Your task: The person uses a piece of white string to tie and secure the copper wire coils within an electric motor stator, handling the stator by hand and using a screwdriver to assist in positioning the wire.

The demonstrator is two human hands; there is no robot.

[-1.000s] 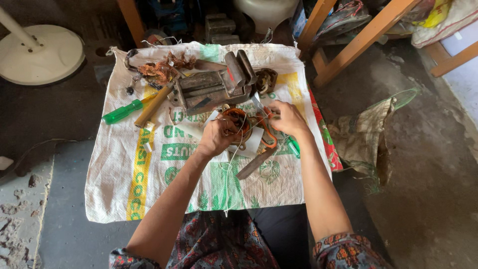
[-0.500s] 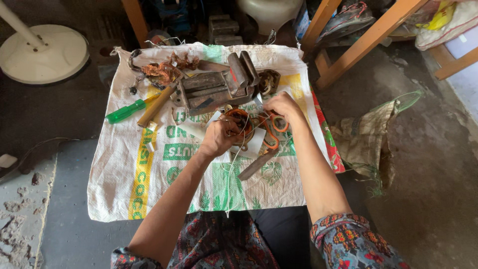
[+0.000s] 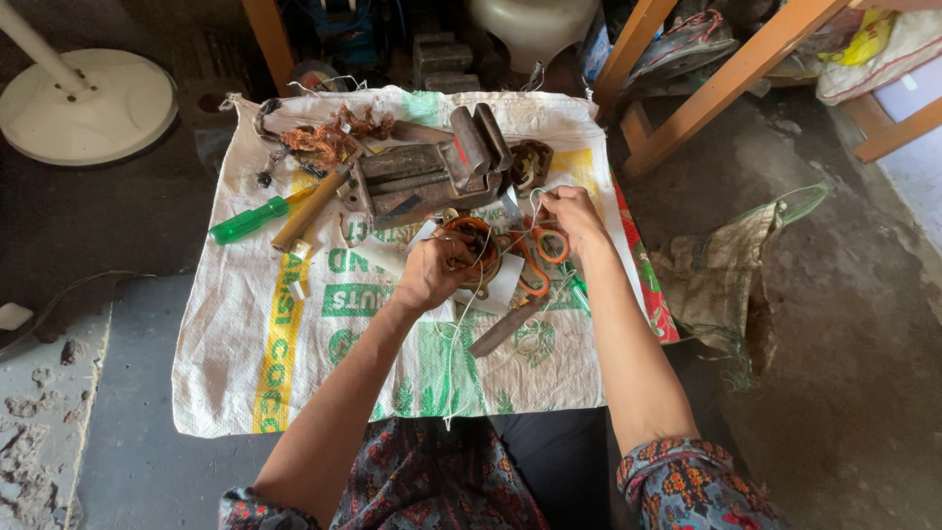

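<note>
Copper-wound coil (image 3: 469,238) sits gripped in the left hand (image 3: 432,273), held just above the white woven sack (image 3: 294,334) spread on the floor, right in front of the rusty metal vise (image 3: 432,177). The right hand (image 3: 569,214) is pinched narrow on a thin white thread (image 3: 456,334), which trails from the coil down over the sack toward the person's lap. Judging by this, the step is tying or lacing the winding, and it would go best with the left hand keeping the coil steady and the right drawing the thread taut in short pulls, so that it neither slackens nor cuts into the wire. Orange-handled scissors (image 3: 530,275) lie just beside the coil, under the right wrist, blades pointing toward the person; the thread could snag on them. Room is tight ahead, where the vise nearly touches the coil, and to the left a wooden-handled tool (image 3: 309,208) and a green screwdriver (image 3: 250,219) lie near the scrap copper wire (image 3: 329,142). The near half of the sack gives open room for pulling; its right edge is close to the right forearm.
</note>
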